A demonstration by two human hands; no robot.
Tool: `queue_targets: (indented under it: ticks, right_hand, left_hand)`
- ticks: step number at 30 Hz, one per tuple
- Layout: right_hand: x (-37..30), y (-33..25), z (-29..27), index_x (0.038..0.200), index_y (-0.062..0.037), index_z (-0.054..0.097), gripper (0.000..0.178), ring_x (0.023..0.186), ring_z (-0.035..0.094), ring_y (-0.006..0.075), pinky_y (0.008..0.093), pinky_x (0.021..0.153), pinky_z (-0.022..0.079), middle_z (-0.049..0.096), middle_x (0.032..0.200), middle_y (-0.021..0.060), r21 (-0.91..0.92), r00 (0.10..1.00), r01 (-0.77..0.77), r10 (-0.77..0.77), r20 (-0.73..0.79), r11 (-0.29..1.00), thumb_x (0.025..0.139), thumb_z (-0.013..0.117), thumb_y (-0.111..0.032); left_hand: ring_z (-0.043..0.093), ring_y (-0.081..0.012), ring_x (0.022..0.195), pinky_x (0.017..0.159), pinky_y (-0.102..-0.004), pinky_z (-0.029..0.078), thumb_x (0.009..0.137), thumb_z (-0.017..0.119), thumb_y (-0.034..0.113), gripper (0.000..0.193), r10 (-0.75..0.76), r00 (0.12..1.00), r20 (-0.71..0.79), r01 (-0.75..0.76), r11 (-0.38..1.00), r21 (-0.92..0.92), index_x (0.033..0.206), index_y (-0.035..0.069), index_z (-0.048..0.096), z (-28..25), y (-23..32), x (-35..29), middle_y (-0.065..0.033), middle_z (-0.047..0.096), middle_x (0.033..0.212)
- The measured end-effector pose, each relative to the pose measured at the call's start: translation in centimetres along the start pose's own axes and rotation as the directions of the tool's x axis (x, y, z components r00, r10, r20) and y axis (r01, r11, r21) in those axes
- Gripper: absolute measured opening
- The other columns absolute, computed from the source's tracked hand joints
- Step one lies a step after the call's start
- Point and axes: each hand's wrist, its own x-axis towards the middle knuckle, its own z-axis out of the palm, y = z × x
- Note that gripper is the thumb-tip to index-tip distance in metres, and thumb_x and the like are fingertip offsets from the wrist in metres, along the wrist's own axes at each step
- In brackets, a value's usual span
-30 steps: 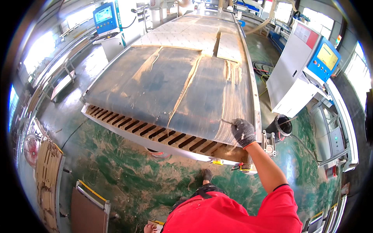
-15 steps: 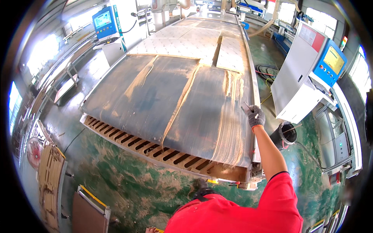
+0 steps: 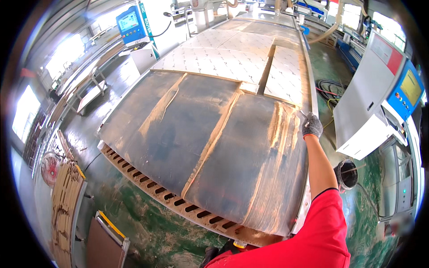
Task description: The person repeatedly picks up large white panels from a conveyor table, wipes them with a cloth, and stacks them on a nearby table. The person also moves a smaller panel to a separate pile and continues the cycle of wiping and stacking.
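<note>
Gloved right hand [image 3: 312,125] closed around a slim tool [image 3: 303,114], kind unclear from here, dust streaks [image 3: 278,127] on the dark tabletop [image 3: 232,152], pale panel [image 3: 284,73] just ahead

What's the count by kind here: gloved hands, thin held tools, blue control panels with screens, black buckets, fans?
Gloved right hand: 1
Thin held tool: 1
Blue control panels: 2
Black bucket: 1
Fan: 1
Total: 6
</note>
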Motion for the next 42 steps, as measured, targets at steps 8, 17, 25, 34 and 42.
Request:
queue_targets:
  ticks: [8,17,25,34,42]
  right_hand:
    - [5.9,-3.1,6.7,0.11,-0.0123,0.067,0.027,0.102,0.066,0.0342,0.046,0.086,0.053,0.069,0.107,0.018,-0.049,0.986,-0.004,0.012,0.166,0.999,0.094,0.046,-0.02]
    - [6.0,-6.9,4.1,0.12,-0.0111,0.065,0.034,0.109,0.064,0.0346,0.044,0.092,0.051,0.067,0.114,0.0175,0.156,0.898,0.219,-0.261,0.353,0.963,0.098,0.048,-0.03]
    - [-2.8,-8.3,2.9,0.111,-0.0098,0.069,0.033,0.084,0.069,0.032,0.0409,0.078,0.055,0.071,0.101,0.0172,0.659,0.729,0.171,-0.544,0.415,0.732,0.102,0.047,-0.032]
    - [-21.7,-10.4,-13.0,0.097,-0.009,0.065,0.021,0.086,0.069,0.0336,0.0439,0.073,0.056,0.069,0.091,0.016,0.345,0.518,0.679,-0.757,0.4,0.647,0.095,0.048,-0.022]
    - [-10.4,-1.7,-9.1,0.083,-0.0091,0.065,0.01,0.079,0.065,0.0369,0.0439,0.068,0.052,0.066,0.082,0.0156,0.181,0.93,0.366,-0.366,-0.032,0.913,0.084,0.064,-0.019]
  left_hand:
    - [0.069,-0.0252,0.086,0.066,-0.0355,0.06,0.096,0.056,0.022,0.032,0.005,0.982,-0.191,0.049,0.96,0.277,0.119,0.001,0.056,7.0,2.7,-8.2,-0.0176,0.066,0.102]
    - [0.067,-0.0238,0.073,0.062,-0.0355,0.056,0.097,0.056,0.033,0.036,-0.003,0.984,-0.179,0.052,0.962,0.268,0.116,0.002,0.058,9.6,2.8,-8.7,-0.0155,0.068,0.092]
    - [0.068,-0.0255,0.076,0.065,-0.0381,0.056,0.097,0.055,0.037,0.04,0.032,0.998,-0.048,-0.015,0.945,0.325,0.118,0.003,0.058,8.8,5.9,-2.7,-0.0175,0.068,0.094]
    - [0.068,-0.0264,0.075,0.065,-0.0398,0.056,0.097,0.055,0.036,0.04,0.019,1.0,0.025,-0.025,0.961,0.275,0.118,0.002,0.058,5.3,5.5,2.8,-0.0186,0.068,0.094]
    - [0.067,-0.0261,0.071,0.062,-0.0402,0.056,0.097,0.056,0.03,0.034,-0.063,0.998,-0.016,0.065,0.97,0.236,0.115,0.001,0.056,3.0,5.0,4.1,-0.0184,0.067,0.09]
